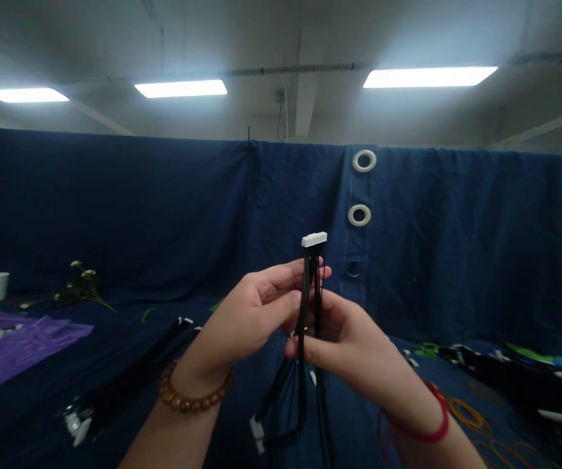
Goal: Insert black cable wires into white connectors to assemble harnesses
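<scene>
Head view: what do the hands hold?

"Noted from my remote seat: the bare left hand has thumb and fingers closed on a bundle of thin black wires, just below a white rectangular plastic connector. I judge that placing leaves the connector exposed above both hands."

And the right?

"The bare right hand curls about the strands lower down. A strand crosses in front of its thumb; I cannot tell whether it pinches anything. Possibly it steadies the trailing lengths."

Position of the bundle?

"Raised between the hands, before a dark blue cloth backdrop. A second white plastic connector is at lower left, on looped wires; whether it hangs or rests, I cannot tell."

Surroundings?

"One long sheaf of black cables at left, a heap of black cables at right, amber elastic loops beside the right forearm. I suspect the side placing suits each hand's reach."
</scene>
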